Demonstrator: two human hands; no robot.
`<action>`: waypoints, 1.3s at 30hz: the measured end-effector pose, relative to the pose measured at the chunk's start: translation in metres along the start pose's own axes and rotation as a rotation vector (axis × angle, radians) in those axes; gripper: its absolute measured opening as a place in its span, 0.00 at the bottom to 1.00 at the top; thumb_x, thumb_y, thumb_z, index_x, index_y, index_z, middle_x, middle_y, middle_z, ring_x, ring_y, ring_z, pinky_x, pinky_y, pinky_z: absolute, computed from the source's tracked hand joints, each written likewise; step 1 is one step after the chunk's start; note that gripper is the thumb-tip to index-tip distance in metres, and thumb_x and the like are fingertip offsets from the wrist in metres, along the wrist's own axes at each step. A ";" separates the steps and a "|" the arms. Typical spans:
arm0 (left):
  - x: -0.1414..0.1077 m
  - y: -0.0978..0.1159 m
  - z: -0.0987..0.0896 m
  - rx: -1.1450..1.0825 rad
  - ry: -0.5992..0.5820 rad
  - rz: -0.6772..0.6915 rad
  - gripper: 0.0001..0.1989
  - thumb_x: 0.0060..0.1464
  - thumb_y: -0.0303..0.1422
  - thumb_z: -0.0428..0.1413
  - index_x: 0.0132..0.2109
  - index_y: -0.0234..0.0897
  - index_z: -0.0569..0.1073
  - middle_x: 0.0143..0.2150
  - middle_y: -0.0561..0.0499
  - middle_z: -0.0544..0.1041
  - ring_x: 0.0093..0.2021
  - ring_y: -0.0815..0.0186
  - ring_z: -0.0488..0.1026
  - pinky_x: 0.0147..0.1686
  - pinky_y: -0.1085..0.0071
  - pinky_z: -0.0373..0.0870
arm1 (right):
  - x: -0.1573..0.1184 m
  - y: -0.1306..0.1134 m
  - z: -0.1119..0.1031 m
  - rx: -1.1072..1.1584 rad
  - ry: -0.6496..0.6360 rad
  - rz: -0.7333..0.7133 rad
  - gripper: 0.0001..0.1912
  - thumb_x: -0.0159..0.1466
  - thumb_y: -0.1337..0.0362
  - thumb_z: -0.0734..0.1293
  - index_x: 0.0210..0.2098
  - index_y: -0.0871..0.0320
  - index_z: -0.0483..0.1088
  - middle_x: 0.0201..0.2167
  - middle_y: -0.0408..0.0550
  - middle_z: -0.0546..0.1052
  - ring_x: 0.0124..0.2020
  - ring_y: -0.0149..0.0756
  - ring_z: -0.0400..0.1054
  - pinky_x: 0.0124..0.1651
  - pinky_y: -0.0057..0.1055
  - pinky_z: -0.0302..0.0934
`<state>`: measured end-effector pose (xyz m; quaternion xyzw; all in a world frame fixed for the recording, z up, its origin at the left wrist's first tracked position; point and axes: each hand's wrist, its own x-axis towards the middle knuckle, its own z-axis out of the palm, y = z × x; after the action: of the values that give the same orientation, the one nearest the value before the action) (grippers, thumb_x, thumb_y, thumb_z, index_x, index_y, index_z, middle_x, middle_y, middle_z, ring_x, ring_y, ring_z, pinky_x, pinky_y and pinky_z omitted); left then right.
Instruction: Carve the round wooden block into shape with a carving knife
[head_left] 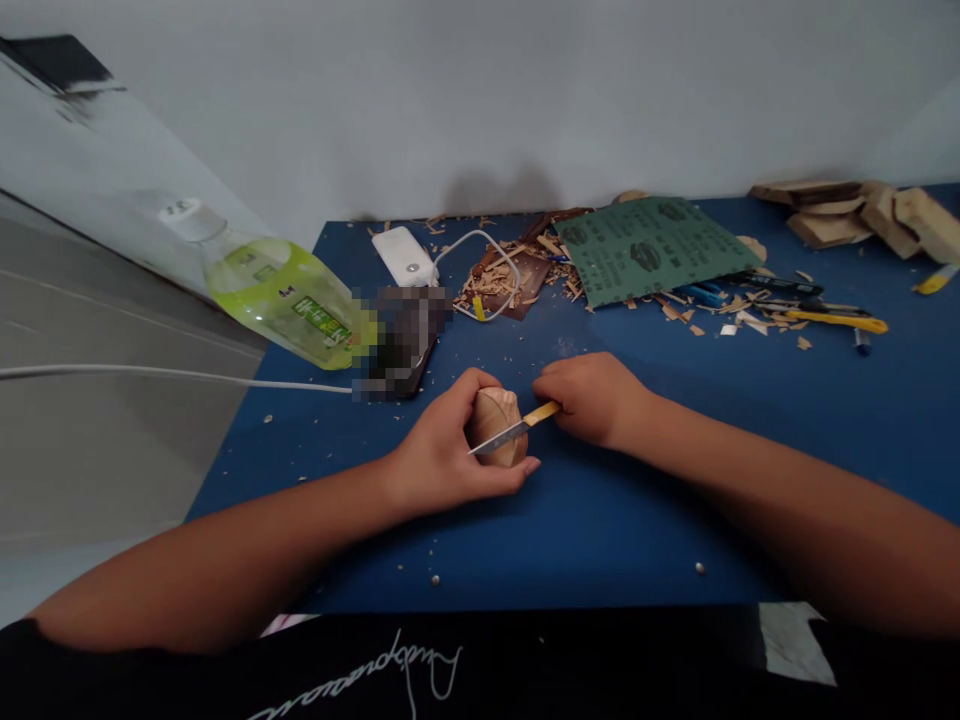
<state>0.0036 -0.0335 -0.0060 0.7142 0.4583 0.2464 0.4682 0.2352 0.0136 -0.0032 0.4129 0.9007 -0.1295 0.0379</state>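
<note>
Head view — yellow-handled knife (511, 434) over carved wood block (493, 412)
Left hand (450, 440) grasps block, right hand (592, 398) knife — toward table's (570, 560) front edge.

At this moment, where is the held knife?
Just below the head view's centre, the knife extends leftward from the right hand, its blade across the wood piece in the left hand.

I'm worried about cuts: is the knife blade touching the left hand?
Cannot tell. In the head view, the knife blade crosses the wooden piece and its tip overlaps the left hand, but this angle shows neither contact nor gap plainly.
</note>
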 end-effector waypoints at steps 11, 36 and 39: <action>0.002 0.013 -0.008 0.043 -0.080 -0.064 0.30 0.46 0.45 0.73 0.47 0.41 0.65 0.36 0.55 0.75 0.34 0.64 0.74 0.34 0.68 0.71 | 0.006 0.015 -0.008 -0.105 -0.028 0.157 0.14 0.67 0.67 0.64 0.43 0.53 0.82 0.43 0.50 0.84 0.41 0.43 0.76 0.33 0.35 0.51; 0.001 0.014 -0.012 0.006 -0.047 -0.077 0.30 0.48 0.46 0.73 0.48 0.41 0.64 0.36 0.55 0.76 0.33 0.65 0.74 0.34 0.69 0.70 | 0.009 0.044 -0.011 -0.112 0.070 0.431 0.14 0.66 0.66 0.63 0.39 0.53 0.82 0.39 0.51 0.84 0.40 0.45 0.77 0.32 0.34 0.51; 0.005 0.008 -0.011 0.050 0.028 -0.066 0.30 0.48 0.47 0.73 0.48 0.41 0.65 0.37 0.54 0.76 0.35 0.64 0.74 0.35 0.68 0.70 | 0.007 0.028 -0.009 -0.059 0.076 0.254 0.14 0.65 0.66 0.63 0.40 0.53 0.82 0.41 0.49 0.85 0.42 0.43 0.77 0.35 0.35 0.54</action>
<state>0.0009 -0.0257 0.0055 0.7067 0.4940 0.2293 0.4517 0.2521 0.0383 -0.0017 0.5269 0.8454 -0.0814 0.0318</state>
